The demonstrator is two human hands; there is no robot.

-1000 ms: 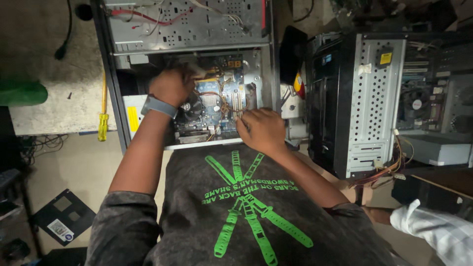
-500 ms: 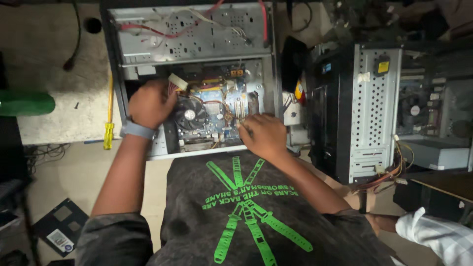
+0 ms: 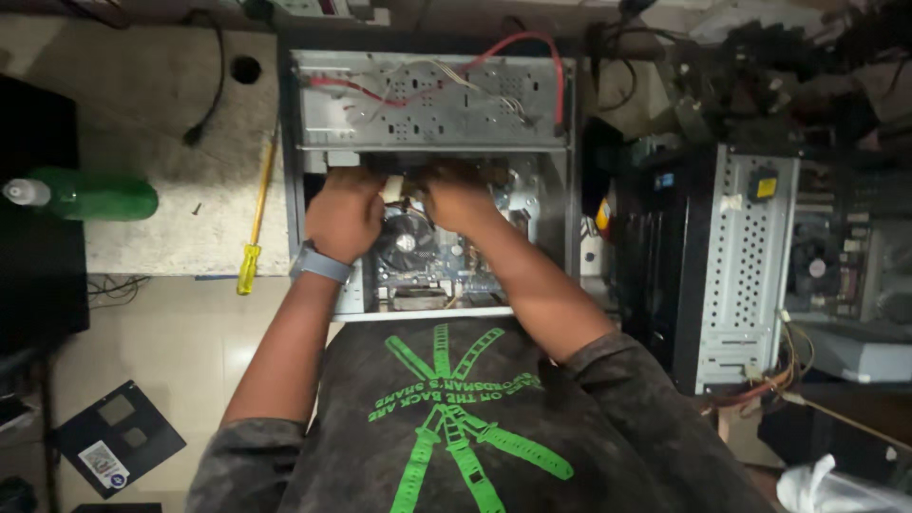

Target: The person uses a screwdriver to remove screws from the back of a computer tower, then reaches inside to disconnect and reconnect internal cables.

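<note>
An open computer case [image 3: 294, 190] lies on its side on the table edge in front of me. My left hand [image 3: 344, 214], with a grey-blue band on the wrist, and my right hand [image 3: 458, 198] meet inside it, just below the metal drive cage [image 3: 427, 104]. Both are closed around a small pale connector [image 3: 393, 186] between them. The round black cooler fan [image 3: 407, 243] on the motherboard sits right under my hands. A red cable [image 3: 518, 43] and thin wires run over the cage. My fingertips are hidden under the cage edge.
A yellow-handled screwdriver [image 3: 253, 228] lies left of the case, with a green bottle [image 3: 95, 196] further left. A second open tower [image 3: 750, 256] stands close on the right, loose wires beside it. A black flat device [image 3: 116, 443] lies on the floor.
My left hand has carried the pale connector up toward the drive cage. My right hand has left the case's near edge and joined it there.
</note>
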